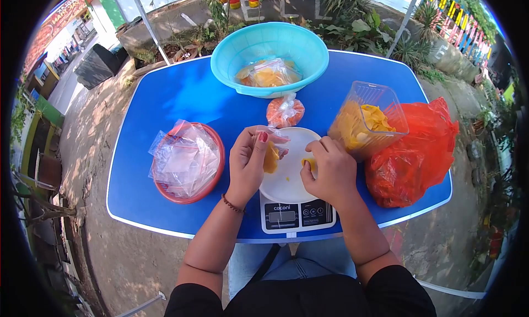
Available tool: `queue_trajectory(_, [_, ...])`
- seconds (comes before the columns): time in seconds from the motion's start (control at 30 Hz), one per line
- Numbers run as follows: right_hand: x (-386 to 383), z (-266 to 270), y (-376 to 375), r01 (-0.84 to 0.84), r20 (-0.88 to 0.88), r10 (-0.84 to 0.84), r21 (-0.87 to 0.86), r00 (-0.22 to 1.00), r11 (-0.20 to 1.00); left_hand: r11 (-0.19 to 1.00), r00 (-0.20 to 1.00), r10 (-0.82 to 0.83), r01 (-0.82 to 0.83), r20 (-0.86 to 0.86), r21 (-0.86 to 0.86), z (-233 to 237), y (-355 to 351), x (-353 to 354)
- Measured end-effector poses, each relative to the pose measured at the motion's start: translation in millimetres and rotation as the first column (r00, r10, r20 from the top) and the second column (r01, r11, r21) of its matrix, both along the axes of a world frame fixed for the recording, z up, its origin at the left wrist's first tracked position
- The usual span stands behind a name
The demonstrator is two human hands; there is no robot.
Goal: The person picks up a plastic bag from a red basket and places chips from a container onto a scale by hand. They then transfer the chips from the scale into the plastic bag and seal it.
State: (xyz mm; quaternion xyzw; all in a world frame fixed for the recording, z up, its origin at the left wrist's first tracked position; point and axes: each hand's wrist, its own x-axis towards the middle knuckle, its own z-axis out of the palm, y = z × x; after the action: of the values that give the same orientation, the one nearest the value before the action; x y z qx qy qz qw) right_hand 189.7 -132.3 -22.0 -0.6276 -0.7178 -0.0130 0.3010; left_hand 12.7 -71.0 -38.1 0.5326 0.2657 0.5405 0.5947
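My left hand (pixel 250 163) is closed on a small clear plastic bag (pixel 279 139) with yellow chips in it, over the left side of a white plate. Fingers bent, my right hand (pixel 333 171) pinches a yellow chip (pixel 309 164) above the plate's right side. The white plate (pixel 289 191) rests on a kitchen scale (pixel 298 217), with a small yellow crumb on it. Just right of my right hand, a clear plastic container (pixel 386 91) full of yellow chips (pixel 374 118) leans against a red plastic bag (pixel 413 152).
On the blue table (pixel 149 110), a red basket (pixel 220 171) of clear bags (pixel 190 157) stands at the left. A turquoise basin (pixel 303 47) with filled bags is at the back. A tied bag of orange bits (pixel 285 113) lies between basin and plate.
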Motion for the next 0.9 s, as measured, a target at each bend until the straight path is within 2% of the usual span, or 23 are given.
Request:
queue_trajectory(0.03, [-1,1,0,0.023,0.033,-0.021,-0.036,0.999,0.999,1.000,1.000,0.008,-0.008,0.000,0.006,0,0,0])
queue_trajectory(0.13, [0,-4,1,-0.056,-0.016,0.056,-0.061,0.998,0.997,1.000,1.000,0.006,-0.006,0.008,0.006,0,0,0])
queue_trajectory(0.23, [2,-11,4,-0.150,-0.203,0.140,-0.037,0.969,0.988,0.999,1.000,-0.013,0.013,0.013,0.030,-3,1,0])
queue_trajectory(0.33, [1,-12,6,-0.202,-0.414,0.147,-0.092,0.898,0.975,1.000,0.999,-0.009,0.010,-0.043,0.025,1,-2,-1])
queue_trajectory(0.43, [0,-5,4,-0.187,-0.222,0.187,0.023,0.957,0.982,0.998,0.995,-0.023,0.029,-0.096,0.063,-3,1,-4])
queue_trajectory(0.53, [3,1,1,-0.163,-0.108,0.153,-0.087,0.982,0.983,1.000,0.996,-0.003,0.006,-0.084,0.024,-3,0,-3])
queue_trajectory(0.63, [4,-6,3,-0.170,-0.164,0.155,-0.080,0.974,0.982,0.999,0.999,-0.029,0.030,0.015,-0.021,-1,1,-1])
queue_trajectory(0.9, [3,-10,6,-0.184,-0.160,0.187,0.037,0.969,0.982,0.998,0.999,-0.044,0.044,-0.018,-0.038,1,1,-4])
